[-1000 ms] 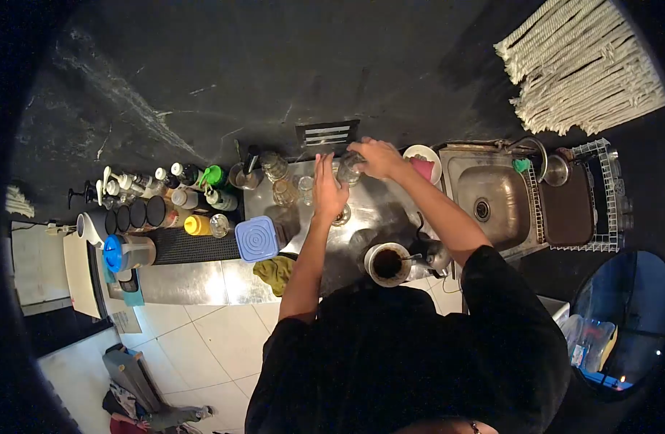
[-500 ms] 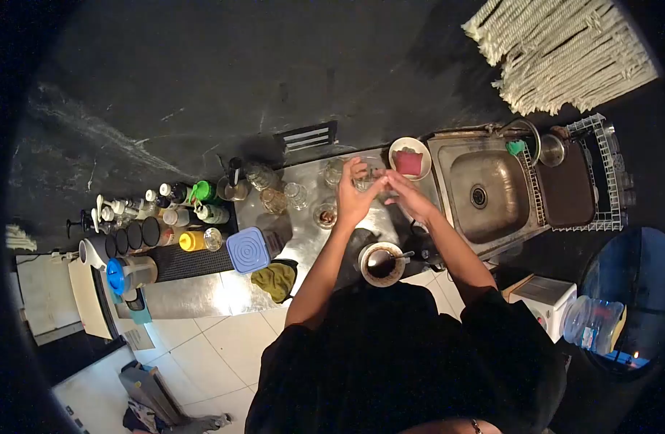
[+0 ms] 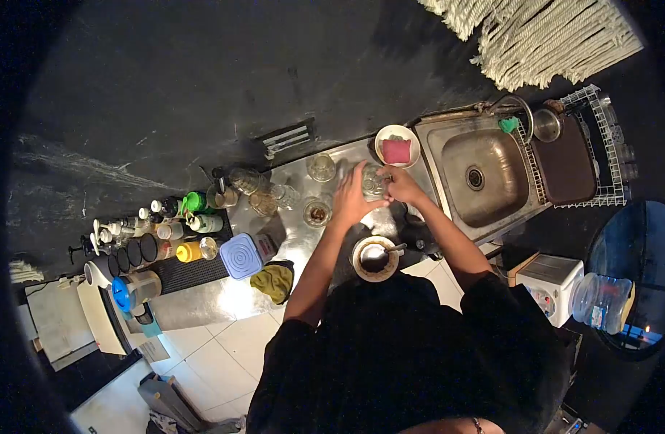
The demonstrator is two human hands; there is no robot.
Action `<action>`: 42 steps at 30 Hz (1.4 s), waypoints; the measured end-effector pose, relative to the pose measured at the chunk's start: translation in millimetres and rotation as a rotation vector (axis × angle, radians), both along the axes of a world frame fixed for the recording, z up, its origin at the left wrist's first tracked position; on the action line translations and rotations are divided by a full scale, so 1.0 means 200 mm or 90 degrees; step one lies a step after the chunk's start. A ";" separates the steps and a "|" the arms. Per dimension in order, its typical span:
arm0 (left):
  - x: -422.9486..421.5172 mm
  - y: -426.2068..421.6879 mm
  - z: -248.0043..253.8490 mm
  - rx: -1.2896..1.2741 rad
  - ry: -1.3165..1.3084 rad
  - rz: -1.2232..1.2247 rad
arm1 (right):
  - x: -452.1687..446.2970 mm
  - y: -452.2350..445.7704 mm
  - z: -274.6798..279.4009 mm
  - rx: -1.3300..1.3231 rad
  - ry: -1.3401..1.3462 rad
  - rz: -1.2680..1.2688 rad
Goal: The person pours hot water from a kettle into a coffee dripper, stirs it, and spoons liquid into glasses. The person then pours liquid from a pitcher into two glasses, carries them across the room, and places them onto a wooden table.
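Observation:
A clear glass mug (image 3: 373, 184) stands on the steel counter between my hands. My left hand (image 3: 353, 197) curves around its left side, fingers on the far side and thumb along the near side. On the right side of the mug, my right hand (image 3: 405, 186) has its fingers closed at what looks like the handle; the exact contact is partly hidden. Just left of my left hand sits a glass with brown contents (image 3: 317, 213), and behind it another clear glass (image 3: 321, 167). Close to my body is a white bowl (image 3: 366, 273) with dark liquid and a spoon (image 3: 396, 249).
A bowl (image 3: 383, 137) with a pink sponge (image 3: 396, 151) stands beside the sink (image 3: 484, 220). A wire rack (image 3: 613, 159) is at far right. Left are a blue-lidded container (image 3: 240, 256), a green cloth (image 3: 273, 282), several glasses and several bottles.
My hands have moved from an open, raised pose near each other to either side of the glass mug. My right fingers have closed at it. The view has shifted slightly.

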State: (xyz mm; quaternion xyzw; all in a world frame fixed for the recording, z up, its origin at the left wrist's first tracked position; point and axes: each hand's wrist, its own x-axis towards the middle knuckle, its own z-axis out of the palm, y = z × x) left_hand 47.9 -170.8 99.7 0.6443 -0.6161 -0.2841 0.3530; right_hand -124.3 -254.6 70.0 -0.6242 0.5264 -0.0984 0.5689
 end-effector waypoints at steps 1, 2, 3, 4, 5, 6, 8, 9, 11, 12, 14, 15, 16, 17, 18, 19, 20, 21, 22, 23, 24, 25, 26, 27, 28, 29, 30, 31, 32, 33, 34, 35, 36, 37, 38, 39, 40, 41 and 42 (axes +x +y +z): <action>0.04 -0.01 -0.01 -0.047 -0.102 -0.020 | 0.00 0.00 -0.04 -0.023 0.027 -0.032; 0.08 -0.02 -0.03 -0.044 -0.102 -0.023 | 0.01 -0.01 -0.08 -0.020 0.027 -0.035; 0.14 -0.04 -0.06 -0.069 -0.171 0.015 | 0.01 -0.05 -0.17 -0.057 0.031 -0.024; 0.19 -0.07 -0.07 -0.095 -0.242 0.054 | 0.03 -0.08 -0.19 -0.095 0.035 -0.013; 0.24 -0.08 -0.07 -0.093 -0.244 0.051 | 0.05 -0.09 -0.20 -0.054 0.039 -0.046; 0.28 -0.10 -0.07 -0.108 -0.287 0.093 | 0.09 -0.10 -0.19 -0.052 0.037 -0.048; 0.33 -0.14 -0.07 -0.123 -0.330 0.135 | 0.16 -0.13 -0.16 0.037 0.012 -0.111; 0.35 -0.16 -0.09 -0.003 -0.277 0.104 | 0.19 -0.15 -0.19 0.035 0.011 -0.131; 0.38 -0.19 -0.13 0.113 -0.224 0.076 | 0.24 -0.17 -0.24 0.024 0.047 -0.131; 0.39 -0.20 -0.15 0.113 -0.220 0.101 | 0.26 -0.19 -0.27 0.013 0.084 -0.133; 0.41 -0.21 -0.18 0.114 -0.217 0.128 | 0.30 -0.21 -0.33 0.021 0.094 -0.153; 0.41 -0.21 -0.19 0.112 -0.212 0.126 | 0.32 -0.22 -0.32 0.030 0.104 -0.172; 0.41 -0.20 -0.19 0.110 -0.208 0.124 | 0.34 -0.22 -0.31 0.030 0.103 -0.170; 0.41 -0.20 -0.19 0.119 -0.203 0.133 | 0.35 -0.23 -0.30 0.053 0.105 -0.183; 0.42 -0.19 -0.18 0.119 -0.205 0.136 | 0.36 -0.24 -0.31 0.075 0.107 -0.196; 0.42 -0.18 -0.18 0.103 -0.190 0.149 | 0.37 -0.25 -0.32 0.069 0.086 -0.217; 0.42 -0.17 -0.17 0.087 -0.176 0.161 | 0.37 -0.26 -0.33 0.070 0.085 -0.215; 0.42 -0.17 -0.16 0.101 -0.173 0.188 | 0.37 -0.26 -0.32 0.081 0.069 -0.220; 0.42 -0.16 -0.16 0.103 -0.173 0.189 | 0.37 -0.26 -0.32 0.092 0.053 -0.224; 0.43 -0.15 -0.16 0.077 -0.153 0.216 | 0.36 -0.26 -0.31 0.091 0.044 -0.226; 0.42 -0.14 -0.13 0.052 -0.132 0.243 | 0.35 -0.25 -0.29 0.092 0.045 -0.226; 0.42 -0.12 -0.10 0.007 -0.112 0.257 | 0.34 -0.25 -0.26 0.097 0.078 -0.209; 0.42 -0.11 -0.07 0.007 -0.112 0.257 | 0.34 -0.25 -0.24 0.101 0.110 -0.192; 0.42 -0.08 -0.03 -0.046 -0.061 0.284 | 0.31 -0.25 -0.25 0.102 0.111 -0.191; 0.42 -0.07 0.00 -0.098 -0.009 0.313 | 0.27 -0.26 -0.28 -0.070 0.186 -0.137; 0.42 -0.06 0.00 -0.157 0.031 0.318 | 0.25 -0.25 -0.32 -0.242 0.259 -0.080; 0.40 -0.04 0.04 -0.155 0.031 0.321 | 0.25 -0.24 -0.26 -0.241 0.260 -0.078; 0.37 -0.01 0.10 -0.172 0.090 0.363 | 0.24 -0.20 -0.12 -0.095 0.098 -0.105; 0.34 0.00 0.13 -0.188 0.149 0.403 | 0.23 -0.16 0.02 0.051 -0.062 -0.133; 0.31 0.00 0.10 -0.254 0.202 0.390 | 0.23 -0.13 0.14 0.144 -0.107 -0.081; 0.28 0.02 0.09 -0.253 0.204 0.389 | 0.23 -0.08 0.25 0.144 -0.105 -0.082; 0.23 0.06 0.09 -0.185 0.274 0.343 | 0.23 -0.02 0.34 0.271 -0.231 -0.073; 0.20 0.09 0.09 -0.117 0.341 0.296 | 0.24 0.00 0.37 0.397 -0.358 -0.062; 0.14 0.10 0.10 -0.118 0.340 0.296 | 0.22 0.00 0.35 0.403 -0.383 -0.026; 0.07 0.10 0.11 -0.139 0.355 0.262 | 0.20 0.00 0.32 0.403 -0.384 -0.024; 0.03 0.11 0.11 -0.159 0.370 0.227 | 0.19 0.00 0.31 0.346 -0.339 -0.028; 0.03 0.12 0.08 -0.158 0.371 0.228 | 0.16 0.00 0.29 0.290 -0.294 -0.033; 0.02 0.13 0.04 -0.143 0.350 0.191 | 0.13 0.01 0.27 0.290 -0.293 -0.033; 0.02 0.13 0.03 -0.128 0.328 0.153 | 0.09 0.01 0.25 0.266 -0.278 -0.029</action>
